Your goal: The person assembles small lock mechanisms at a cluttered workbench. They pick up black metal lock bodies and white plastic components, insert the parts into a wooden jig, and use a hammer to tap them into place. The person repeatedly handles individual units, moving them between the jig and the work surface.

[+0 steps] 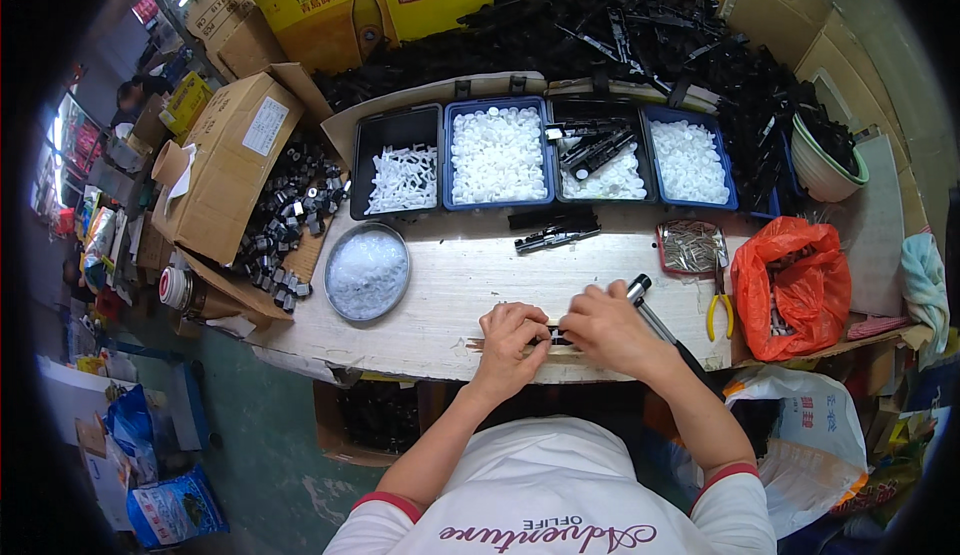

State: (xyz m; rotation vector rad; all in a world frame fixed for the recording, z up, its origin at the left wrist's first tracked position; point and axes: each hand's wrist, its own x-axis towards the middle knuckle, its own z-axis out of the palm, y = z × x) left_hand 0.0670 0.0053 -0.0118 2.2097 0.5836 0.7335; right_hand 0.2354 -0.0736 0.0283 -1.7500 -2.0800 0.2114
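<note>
My left hand (512, 343) and my right hand (612, 330) meet near the table's front edge, fingers bent and pinched together. Between their fingertips shows a small black part with a whitish bit (556, 334), mostly hidden by the fingers. It sits over a narrow wooden strip (566, 351). A black, silver-banded rod-shaped tool (655, 321) slants beside my right hand; whether the hand touches it is unclear. Farther back on the table, black slotted plastic assemblies (556, 235) lie together.
Behind stand bins of white plastic parts (497, 155), with a heap of black parts (620, 30) beyond. A round dish of clear bits (367, 271) is left. Rightward are a tray of screws (690, 246), yellow-handled pliers (719, 313) and a red bag (790, 290). A cardboard box (228, 167) stands left.
</note>
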